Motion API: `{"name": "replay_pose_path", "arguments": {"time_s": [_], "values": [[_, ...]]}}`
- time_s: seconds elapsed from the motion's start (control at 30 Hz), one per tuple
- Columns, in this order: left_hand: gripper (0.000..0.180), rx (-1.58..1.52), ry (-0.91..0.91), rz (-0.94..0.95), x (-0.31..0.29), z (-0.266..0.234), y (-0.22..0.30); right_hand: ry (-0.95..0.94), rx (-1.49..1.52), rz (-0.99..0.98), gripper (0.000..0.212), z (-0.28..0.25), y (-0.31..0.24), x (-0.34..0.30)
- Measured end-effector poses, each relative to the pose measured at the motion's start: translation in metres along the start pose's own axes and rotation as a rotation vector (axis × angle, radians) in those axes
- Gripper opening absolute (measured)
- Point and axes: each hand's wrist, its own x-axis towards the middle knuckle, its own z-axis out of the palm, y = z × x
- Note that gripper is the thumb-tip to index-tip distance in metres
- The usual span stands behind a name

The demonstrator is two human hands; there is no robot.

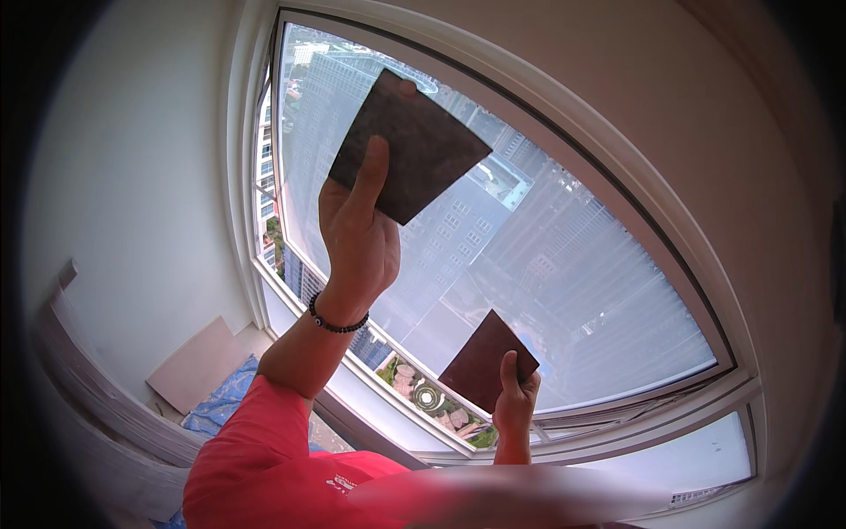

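My left hand [359, 234], raised in front of the window, grips a thin, flat, dark brown square sheet [419, 145]. Its thumb presses on the near face, and one fingertip shows at the far edge. A dark beaded bracelet [339, 324] circles that wrist. Lower and to the right, my right hand [514, 401] pinches a dark reddish-brown square sheet [483, 366] by its right side, thumb on the near face. The two sheets are apart, both held up against the light. What they are made of cannot be told. A blur hides my right forearm.
A large framed window [582, 291] fills the middle, with buildings and greenery far below. To its left is a pale wall [141, 176]. A light board [201, 363] leans there beside blue patterned cloth [220, 401]. A greyish wooden-looking piece [97, 370] stands at the left.
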Motion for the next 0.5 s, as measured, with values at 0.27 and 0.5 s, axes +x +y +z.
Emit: {"name": "replay_pose_path", "arguments": {"time_s": [0.27, 0.5], "values": [[0.029, -0.356, -0.131, 0.065, 0.225, 0.12, -0.023, 0.368, 0.142, 0.168, 0.042, -0.007, 0.028, 0.001], [0.025, -0.226, -0.112, -0.049, 0.274, 0.156, -0.026, 0.5, 0.13, 0.134, 0.048, 0.009, 0.006, -0.005]]}}
